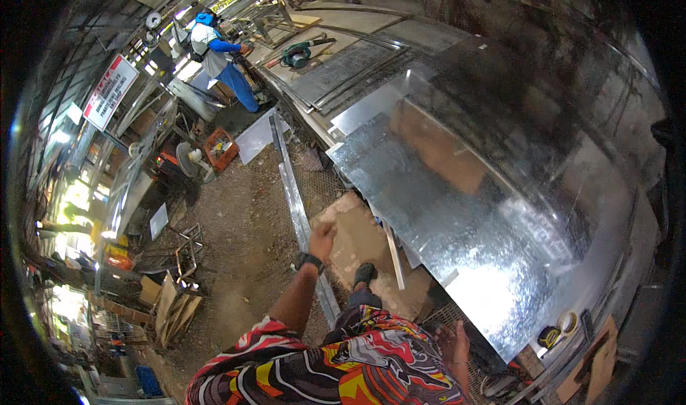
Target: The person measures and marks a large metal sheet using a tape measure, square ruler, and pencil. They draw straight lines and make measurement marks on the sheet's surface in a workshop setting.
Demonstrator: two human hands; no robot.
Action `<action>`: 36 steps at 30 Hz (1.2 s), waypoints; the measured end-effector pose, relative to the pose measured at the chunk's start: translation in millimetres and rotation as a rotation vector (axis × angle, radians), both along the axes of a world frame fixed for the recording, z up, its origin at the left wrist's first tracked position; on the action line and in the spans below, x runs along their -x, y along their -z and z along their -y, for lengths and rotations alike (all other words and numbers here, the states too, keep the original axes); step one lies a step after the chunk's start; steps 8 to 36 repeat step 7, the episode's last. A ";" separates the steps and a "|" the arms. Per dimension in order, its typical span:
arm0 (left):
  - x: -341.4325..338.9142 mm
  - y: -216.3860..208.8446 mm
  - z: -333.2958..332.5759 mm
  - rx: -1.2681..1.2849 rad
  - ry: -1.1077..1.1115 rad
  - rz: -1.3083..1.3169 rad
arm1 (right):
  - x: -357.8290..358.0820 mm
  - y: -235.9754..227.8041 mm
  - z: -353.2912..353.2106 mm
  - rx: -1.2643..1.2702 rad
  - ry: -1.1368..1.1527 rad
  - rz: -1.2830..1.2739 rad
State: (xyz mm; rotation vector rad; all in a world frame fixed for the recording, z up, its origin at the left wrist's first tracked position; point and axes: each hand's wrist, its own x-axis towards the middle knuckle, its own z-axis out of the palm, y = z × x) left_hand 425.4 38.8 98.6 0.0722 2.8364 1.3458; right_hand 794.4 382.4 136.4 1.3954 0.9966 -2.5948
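My left hand (323, 241), with a dark watch (312, 262) on its wrist, is held out over the floor beside a long metal channel (299, 208). Its fingers are curled in, and nothing shows in them. Low on the right, my right hand (453, 342) hangs beside the near edge of a large shiny metal sheet (429, 212). Its fingers look extended and hold nothing visible, though part of the hand is dim. The sheet lies on a workbench and reflects the light. My foot in a dark shoe (365, 273) stands on a brown board (350, 233).
A person in blue and white (218, 51) works at the bench's far end. A green power tool (296, 53) rests there. Tape rolls (568, 323) sit near the right corner. On the left are a fan (189, 158), an orange crate (220, 149) and wood scraps (175, 308).
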 end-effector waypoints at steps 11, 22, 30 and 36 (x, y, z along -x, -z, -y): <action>318.8 85.7 -66.7 0.127 0.271 -0.233 | 59.5 212.3 -32.7 0.197 0.498 -0.242; 318.8 85.7 -66.7 0.127 0.271 -0.233 | 59.5 212.3 -32.7 0.197 0.498 -0.242; 318.8 85.7 -66.7 0.127 0.271 -0.233 | 59.5 212.3 -32.7 0.197 0.498 -0.242; 318.8 85.7 -66.7 0.127 0.271 -0.233 | 59.5 212.3 -32.7 0.197 0.498 -0.242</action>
